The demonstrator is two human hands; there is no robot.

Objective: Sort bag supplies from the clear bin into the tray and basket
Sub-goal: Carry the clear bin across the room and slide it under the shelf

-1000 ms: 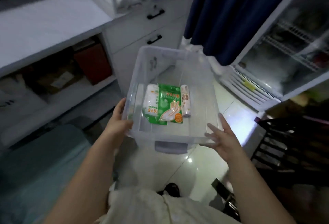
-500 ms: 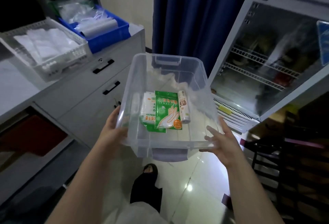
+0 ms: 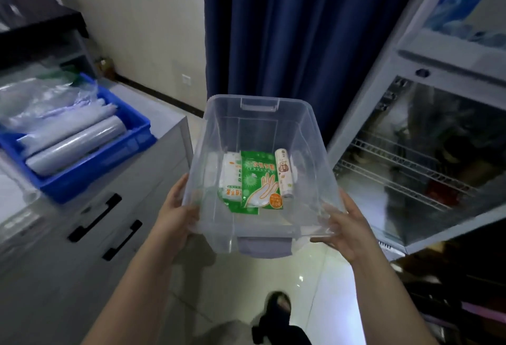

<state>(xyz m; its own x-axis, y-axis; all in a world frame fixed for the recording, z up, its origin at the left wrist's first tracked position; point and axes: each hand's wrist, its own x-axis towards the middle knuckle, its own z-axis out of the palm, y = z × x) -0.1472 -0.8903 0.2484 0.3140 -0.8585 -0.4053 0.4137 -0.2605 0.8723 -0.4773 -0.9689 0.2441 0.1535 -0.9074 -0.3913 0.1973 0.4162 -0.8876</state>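
Observation:
I hold a clear plastic bin in the air over the floor. My left hand grips its left wall and my right hand supports its near right corner. On the bin's bottom lie a green glove packet, a white and green packet partly under it, and a small white roll to the right. A blue tray on the grey cabinet at left holds clear plastic rolls and loose bags. The white basket is out of view.
A grey cabinet with black drawer handles stands at left. A dark blue curtain hangs ahead. A glass-door fridge with wire shelves is at right. My foot shows on the glossy tiled floor below.
The view has risen and turned right. The bin has stayed level in both hands. The white basket has left the frame, and the blue tray now sits at the far left.

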